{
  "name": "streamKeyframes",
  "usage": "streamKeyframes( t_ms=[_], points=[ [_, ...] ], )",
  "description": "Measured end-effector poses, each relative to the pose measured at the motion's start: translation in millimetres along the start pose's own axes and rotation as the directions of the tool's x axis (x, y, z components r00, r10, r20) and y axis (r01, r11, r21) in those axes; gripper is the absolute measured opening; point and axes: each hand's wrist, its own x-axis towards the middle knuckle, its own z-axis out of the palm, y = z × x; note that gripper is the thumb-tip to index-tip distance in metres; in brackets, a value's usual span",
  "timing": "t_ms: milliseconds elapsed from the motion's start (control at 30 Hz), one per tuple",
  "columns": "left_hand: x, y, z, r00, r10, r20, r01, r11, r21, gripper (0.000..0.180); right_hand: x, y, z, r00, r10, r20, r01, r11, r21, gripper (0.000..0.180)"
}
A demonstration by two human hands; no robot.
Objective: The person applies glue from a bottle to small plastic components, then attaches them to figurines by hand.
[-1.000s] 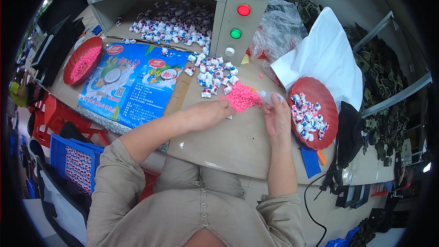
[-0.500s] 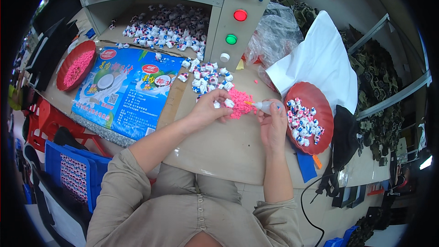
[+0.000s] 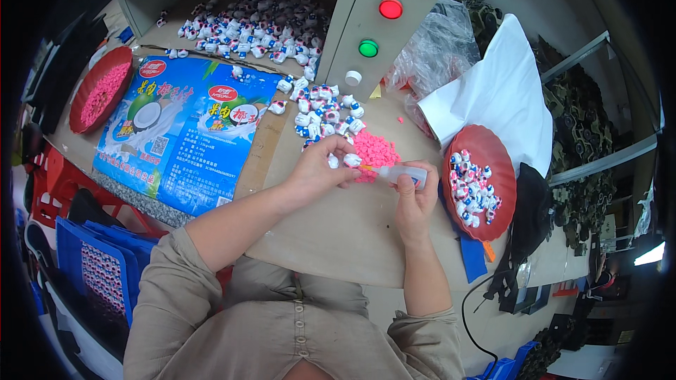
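My left hand [image 3: 318,170] is closed, pinching a small white figurine [image 3: 352,160] at its fingertips; a second white one shows between its fingers. In my closed right hand [image 3: 417,205] lies a small clear squeeze bottle [image 3: 403,175] with a thin yellowish tip. The tip points left and reaches the held figurine; whether it touches cannot be made out. Just beyond both hands spreads a heap of small pink pieces [image 3: 374,149]. Behind my left hand sits a pile of white, blue and pink figurines [image 3: 325,109].
A grey box-shaped machine [image 3: 345,28] with red and green buttons holds many more figurines. At right stands a red scalloped dish [image 3: 503,204] of figurines beside a white sheet [image 3: 507,98]. Another red dish [image 3: 79,123] bears pink pieces, next to a flat blue printed cardboard [image 3: 186,137].
My right hand has turned and brought the bottle left, its tip now up to the figurine in my left hand. The left hand keeps its pinch. The view has shifted slightly.
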Motion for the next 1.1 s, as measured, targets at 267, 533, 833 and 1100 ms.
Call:
streamKeyframes(
  t_ms=[267,533,833,1100],
  points=[
    [-0.1,1.2,0.9,1.0,-0.007,-0.003,0.007,1.0,0.027,0.027,-1.4,1.7,-1.5,0.999,0.022,0.028,-0.022,1.0,-0.007,0.02],
    [0.3,0.8,1.0,1.0,-0.001,0.003,0.001,0.999,0.035,0.027,-0.7,1.6,-0.9,0.999,0.035,0.035,-0.035,0.999,-0.004,0.02],
    [-0.7,2.0,2.4,1.0,0.022,-0.003,-0.021,0.999,0.026,0.027,-0.2,5.8,1.7,0.996,-0.086,0.02,0.088,0.987,-0.136,0.022],
    [-0.2,1.8,1.2,1.0,0.0,0.003,0.0,1.0,0.023,0.028,-0.8,7.2,1.4,0.982,-0.184,0.044,0.189,0.942,-0.276,0.022]
  ],
)
